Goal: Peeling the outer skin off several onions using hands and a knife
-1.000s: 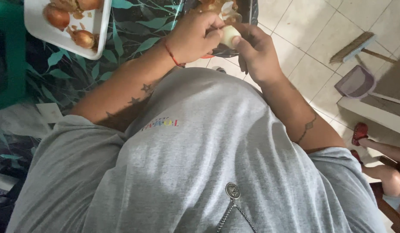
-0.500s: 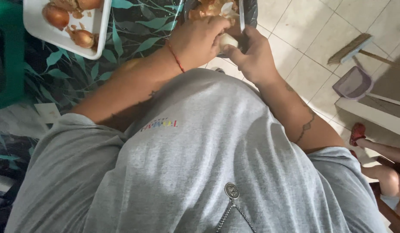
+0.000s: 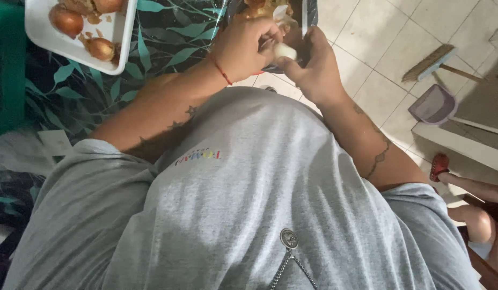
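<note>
At twelve o'clock, the left hand [image 3: 246, 45] and right hand [image 3: 313, 70] met around one pale peeled onion [image 3: 285, 51], fingers closed on it from both sides. Most of the onion was hidden by the fingers, so its long axis could not be told. Behind the hands, a dark bowl [image 3: 308, 13] of peelings was cut off by the frame's top. At eleven o'clock, a white tray [image 3: 77, 48] held three brown onions, one cropped.

The white tray [image 3: 123, 37] of onions [image 3: 66, 20] blocks the table's left — open leafy cloth [image 3: 163, 48] lies between it and the dark bowl [image 3: 308, 16]. Tiled floor [image 3: 367, 43] to the right is open up to the broom [image 3: 431, 62] and dustpan [image 3: 434, 104].
</note>
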